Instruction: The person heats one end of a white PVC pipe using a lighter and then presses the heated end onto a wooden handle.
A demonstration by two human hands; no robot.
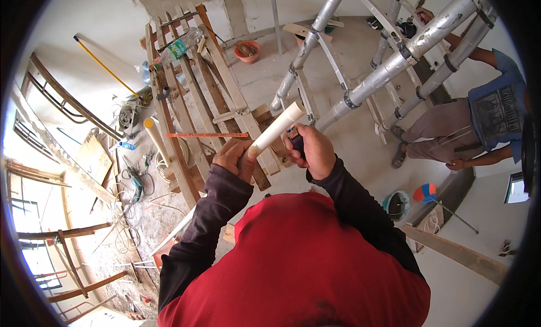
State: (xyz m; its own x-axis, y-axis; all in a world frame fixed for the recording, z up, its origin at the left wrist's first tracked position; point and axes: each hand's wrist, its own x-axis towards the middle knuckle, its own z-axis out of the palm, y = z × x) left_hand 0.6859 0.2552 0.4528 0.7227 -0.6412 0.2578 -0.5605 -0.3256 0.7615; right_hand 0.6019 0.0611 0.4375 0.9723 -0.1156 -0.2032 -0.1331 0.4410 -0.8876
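Cream round plastic pipe [279, 126]: slants, in my view, across the right side of the slatted brown wooden rack [227, 79].
Left hand [235, 159]: my fingers wrap the pipe near the rack's closest end.
Right hand [316, 152]: right of the rack, I clutch a small dark lighter-like object [297, 142] just beside the pipe; contact, I cannot tell.
Pipe's upper part: seemingly being worked with that object; I make out no flame.
Next grip: likely calls for a steady left hold and careful right-hand placement.
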